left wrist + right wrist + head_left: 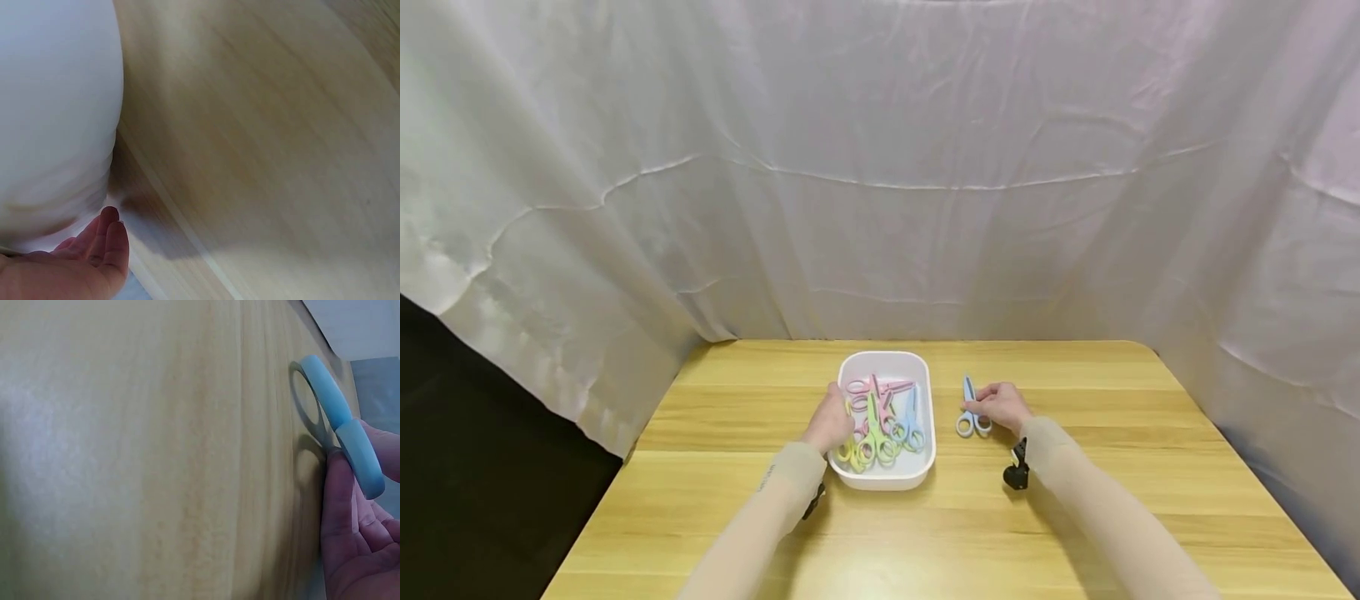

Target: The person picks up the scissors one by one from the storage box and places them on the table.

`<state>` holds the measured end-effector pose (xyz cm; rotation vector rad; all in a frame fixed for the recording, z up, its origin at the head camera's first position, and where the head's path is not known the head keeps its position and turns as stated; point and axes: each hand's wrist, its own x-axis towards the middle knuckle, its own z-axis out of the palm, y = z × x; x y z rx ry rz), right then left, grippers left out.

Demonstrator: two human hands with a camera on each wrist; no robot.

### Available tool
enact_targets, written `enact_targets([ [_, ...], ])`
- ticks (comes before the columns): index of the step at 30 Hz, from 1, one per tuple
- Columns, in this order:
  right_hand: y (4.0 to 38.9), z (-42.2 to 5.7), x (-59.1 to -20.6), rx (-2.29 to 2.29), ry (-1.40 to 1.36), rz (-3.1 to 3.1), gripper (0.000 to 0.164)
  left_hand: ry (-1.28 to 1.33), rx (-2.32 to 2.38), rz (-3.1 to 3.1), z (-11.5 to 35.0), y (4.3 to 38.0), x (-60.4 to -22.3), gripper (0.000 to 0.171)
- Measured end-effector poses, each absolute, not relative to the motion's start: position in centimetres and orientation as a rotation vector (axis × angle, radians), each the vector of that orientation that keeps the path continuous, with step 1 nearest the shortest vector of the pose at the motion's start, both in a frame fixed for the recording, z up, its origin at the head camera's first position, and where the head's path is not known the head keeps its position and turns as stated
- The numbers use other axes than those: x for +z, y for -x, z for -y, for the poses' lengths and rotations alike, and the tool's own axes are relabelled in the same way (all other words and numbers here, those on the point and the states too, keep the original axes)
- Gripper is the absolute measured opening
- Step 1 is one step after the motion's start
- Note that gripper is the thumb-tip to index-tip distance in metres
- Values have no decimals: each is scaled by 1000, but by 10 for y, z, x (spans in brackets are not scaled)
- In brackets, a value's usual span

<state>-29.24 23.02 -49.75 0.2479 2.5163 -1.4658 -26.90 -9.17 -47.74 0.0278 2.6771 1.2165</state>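
Observation:
My left hand (831,421) grips the left side of a white plastic tray (883,482), its fingers against the outer wall in the left wrist view. Inside the tray lie several pairs of scissors: green scissors (874,442), pink scissors (901,386), light-blue scissors (912,417) and yellow ones partly covered by the green pair. To the right of the tray, my right hand (1006,407) pinches another pair of light-blue scissors (968,390) near the middle. Their blades point away from me, and the right wrist view shows their handle loops (328,394) close over the wood.
A wooden table (970,542) spreads under both arms, with a pale curtain (925,250) along its back and sides. Black material (475,450) hangs beyond the left edge. Each wrist carries a small black camera, the right one (1017,473) plainly visible.

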Motion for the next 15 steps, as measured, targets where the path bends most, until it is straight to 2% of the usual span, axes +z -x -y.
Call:
enact_targets([
  [15, 296, -229, -494, -1244, -195, -2639, 31, -8, 1202, -2691, 91, 270, -480, 79],
])
